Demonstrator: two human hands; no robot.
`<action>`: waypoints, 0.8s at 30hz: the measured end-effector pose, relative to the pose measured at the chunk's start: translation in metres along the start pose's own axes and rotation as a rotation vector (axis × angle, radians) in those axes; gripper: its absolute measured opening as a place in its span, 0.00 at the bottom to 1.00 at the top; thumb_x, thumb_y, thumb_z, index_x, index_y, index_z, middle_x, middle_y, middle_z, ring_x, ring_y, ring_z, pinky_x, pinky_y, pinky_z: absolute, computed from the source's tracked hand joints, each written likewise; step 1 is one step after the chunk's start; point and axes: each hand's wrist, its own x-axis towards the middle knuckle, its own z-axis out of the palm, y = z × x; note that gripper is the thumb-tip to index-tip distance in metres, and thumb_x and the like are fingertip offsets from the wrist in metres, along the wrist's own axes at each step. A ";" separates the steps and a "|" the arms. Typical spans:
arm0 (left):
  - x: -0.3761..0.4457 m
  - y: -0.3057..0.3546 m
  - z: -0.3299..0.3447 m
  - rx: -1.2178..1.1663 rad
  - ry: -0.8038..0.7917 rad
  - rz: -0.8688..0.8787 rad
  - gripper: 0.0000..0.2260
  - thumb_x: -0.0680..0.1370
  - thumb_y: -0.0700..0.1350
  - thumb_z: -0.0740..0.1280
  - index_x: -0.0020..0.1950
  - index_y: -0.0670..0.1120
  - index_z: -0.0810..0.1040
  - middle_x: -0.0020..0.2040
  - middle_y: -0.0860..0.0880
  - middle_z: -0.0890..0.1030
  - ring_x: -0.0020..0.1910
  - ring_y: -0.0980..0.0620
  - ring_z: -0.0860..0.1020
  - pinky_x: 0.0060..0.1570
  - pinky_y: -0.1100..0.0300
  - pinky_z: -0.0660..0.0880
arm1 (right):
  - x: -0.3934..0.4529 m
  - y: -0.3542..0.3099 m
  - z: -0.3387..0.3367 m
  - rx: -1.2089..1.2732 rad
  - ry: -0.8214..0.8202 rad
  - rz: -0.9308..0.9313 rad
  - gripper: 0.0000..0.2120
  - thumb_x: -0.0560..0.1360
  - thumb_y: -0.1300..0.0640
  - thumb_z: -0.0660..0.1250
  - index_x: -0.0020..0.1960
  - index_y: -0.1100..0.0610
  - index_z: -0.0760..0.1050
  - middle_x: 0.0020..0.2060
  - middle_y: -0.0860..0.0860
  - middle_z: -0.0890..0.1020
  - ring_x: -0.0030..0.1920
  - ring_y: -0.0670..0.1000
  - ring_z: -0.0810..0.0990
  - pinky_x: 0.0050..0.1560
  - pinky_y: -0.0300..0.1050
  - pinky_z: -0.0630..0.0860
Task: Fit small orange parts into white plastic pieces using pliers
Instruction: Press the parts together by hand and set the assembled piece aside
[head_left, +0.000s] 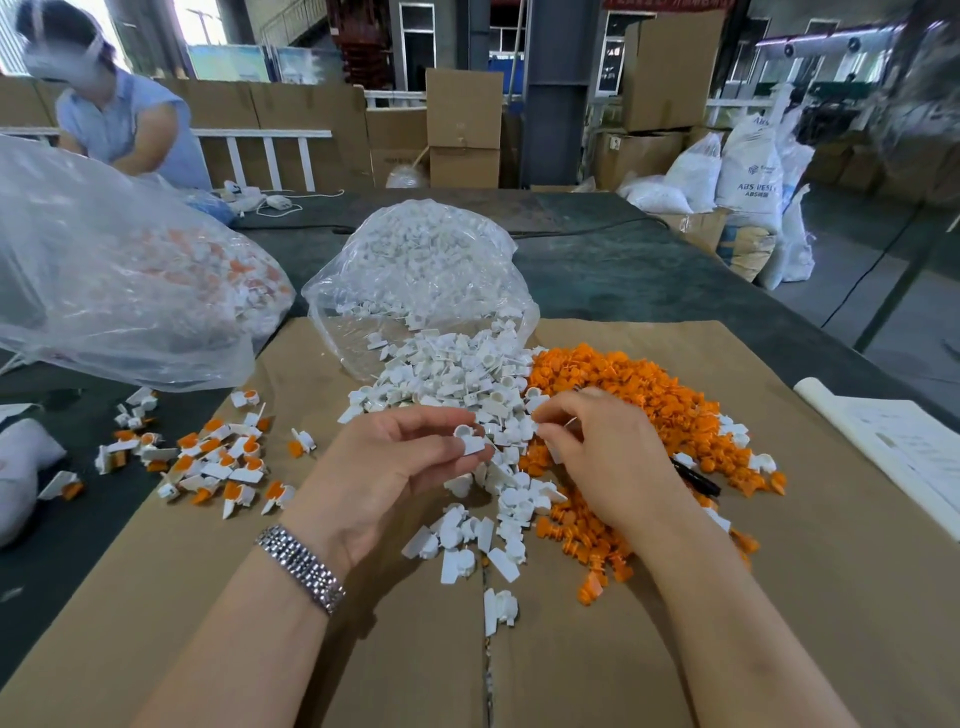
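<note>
My left hand pinches one white plastic piece between thumb and fingertips, just above the heap of white pieces. My right hand hovers close beside it with curled fingers pinching a small white piece at the fingertips. A pile of orange parts lies under and to the right of that hand. A dark tool handle, possibly the pliers, pokes out from the orange pile to the right of my right wrist.
Assembled white-and-orange pieces are scattered at the left on brown cardboard. An open clear bag of white pieces lies behind the heap, a larger bag at the left. Papers lie at the right edge. Another person works far left.
</note>
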 end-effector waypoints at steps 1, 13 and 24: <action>0.000 0.000 0.000 0.000 -0.009 0.001 0.12 0.76 0.27 0.68 0.57 0.36 0.84 0.54 0.38 0.86 0.53 0.41 0.86 0.48 0.60 0.83 | 0.000 -0.001 0.000 0.058 -0.005 0.003 0.08 0.81 0.55 0.67 0.58 0.50 0.82 0.53 0.46 0.81 0.52 0.46 0.79 0.55 0.41 0.76; -0.004 0.000 0.001 0.246 0.016 0.048 0.07 0.76 0.32 0.72 0.50 0.40 0.87 0.48 0.39 0.87 0.45 0.42 0.86 0.50 0.56 0.84 | -0.008 -0.016 -0.007 0.785 -0.118 -0.060 0.05 0.77 0.58 0.73 0.52 0.50 0.83 0.44 0.46 0.87 0.47 0.44 0.85 0.50 0.34 0.79; -0.008 0.004 0.006 0.207 0.019 0.080 0.09 0.74 0.32 0.73 0.45 0.45 0.88 0.47 0.41 0.87 0.45 0.42 0.87 0.45 0.61 0.83 | -0.009 -0.027 0.007 0.595 -0.083 -0.120 0.03 0.79 0.56 0.71 0.50 0.48 0.81 0.45 0.43 0.83 0.52 0.40 0.80 0.53 0.33 0.75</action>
